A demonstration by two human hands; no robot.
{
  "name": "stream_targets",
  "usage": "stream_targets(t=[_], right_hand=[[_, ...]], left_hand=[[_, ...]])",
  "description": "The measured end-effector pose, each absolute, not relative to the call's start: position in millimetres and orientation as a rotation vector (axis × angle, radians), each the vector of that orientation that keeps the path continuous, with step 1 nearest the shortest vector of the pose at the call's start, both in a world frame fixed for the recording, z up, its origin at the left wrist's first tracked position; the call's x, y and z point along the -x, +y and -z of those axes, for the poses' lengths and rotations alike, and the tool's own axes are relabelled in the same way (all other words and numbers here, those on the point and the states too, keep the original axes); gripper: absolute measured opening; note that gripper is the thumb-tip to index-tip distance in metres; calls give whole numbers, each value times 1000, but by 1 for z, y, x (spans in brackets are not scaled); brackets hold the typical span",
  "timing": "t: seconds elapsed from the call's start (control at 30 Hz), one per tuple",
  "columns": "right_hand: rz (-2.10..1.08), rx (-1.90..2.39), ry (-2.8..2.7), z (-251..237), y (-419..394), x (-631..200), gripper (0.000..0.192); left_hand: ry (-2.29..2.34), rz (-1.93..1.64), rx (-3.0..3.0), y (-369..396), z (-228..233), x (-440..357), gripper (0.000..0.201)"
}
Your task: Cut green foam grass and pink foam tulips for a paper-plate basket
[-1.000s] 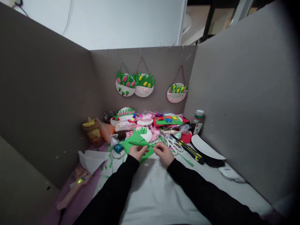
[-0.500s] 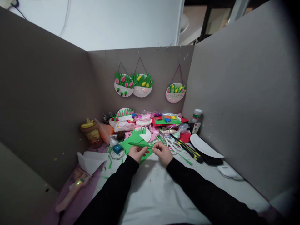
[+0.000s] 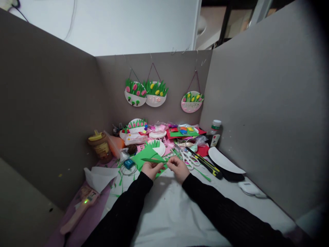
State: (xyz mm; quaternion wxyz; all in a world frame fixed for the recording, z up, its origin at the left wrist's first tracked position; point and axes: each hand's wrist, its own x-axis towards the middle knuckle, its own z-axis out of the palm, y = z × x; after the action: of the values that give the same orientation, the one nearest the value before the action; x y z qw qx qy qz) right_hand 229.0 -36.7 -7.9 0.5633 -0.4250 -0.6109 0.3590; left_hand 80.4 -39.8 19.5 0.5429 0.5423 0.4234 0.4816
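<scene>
My left hand [image 3: 151,169] and my right hand [image 3: 178,168] meet over the middle of the white-covered table [image 3: 169,212]. Between their fingertips they pinch a thin green paper strip [image 3: 152,160] that points to the left. Under the hands lies a green paper sheet [image 3: 144,157] with a zigzag grass edge, partly on a white paper plate [image 3: 160,149]. White scissors [image 3: 189,159] lie just right of my right hand. Both sleeves are black.
A pink glue gun [image 3: 77,212] with a green light lies front left. A brown jar [image 3: 100,147], a glue bottle [image 3: 214,134], a yellow-black cutter [image 3: 208,166], a white plate [image 3: 224,161] and craft clutter ring the hands. Cardboard walls [image 3: 257,103] enclose the table; three plate crafts [image 3: 154,94] hang behind.
Both hands stay together on the green strip with only small finger shifts. The view has drifted slightly.
</scene>
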Motion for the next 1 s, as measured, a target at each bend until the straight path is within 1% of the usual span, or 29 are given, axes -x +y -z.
stream_targets(t=[0.27, 0.43, 0.53, 0.63, 0.73, 1.0], right_hand=[[-891, 1007, -1391, 13, -35, -227, 19], [-858, 1027, -1365, 12, -36, -224, 21], [-853, 1032, -1372, 10, -39, -222, 22], [-928, 1040, -1325, 8, -41, -221, 24], [-1018, 1057, -1243, 7, -41, -221, 29], [-1116, 1045, -1193, 8, -40, -221, 34]], left_hand=[[979, -1142, -1360, -41, -17, -83, 31], [1023, -1308, -1458, -46, -16, -89, 27], [1063, -1333, -1397, -45, -14, -93, 26], [1115, -1374, -1306, -43, -15, -93, 25], [1157, -1407, -1197, -41, -16, -91, 29], [1167, -1432, -1129, -34, -11, -88, 32]])
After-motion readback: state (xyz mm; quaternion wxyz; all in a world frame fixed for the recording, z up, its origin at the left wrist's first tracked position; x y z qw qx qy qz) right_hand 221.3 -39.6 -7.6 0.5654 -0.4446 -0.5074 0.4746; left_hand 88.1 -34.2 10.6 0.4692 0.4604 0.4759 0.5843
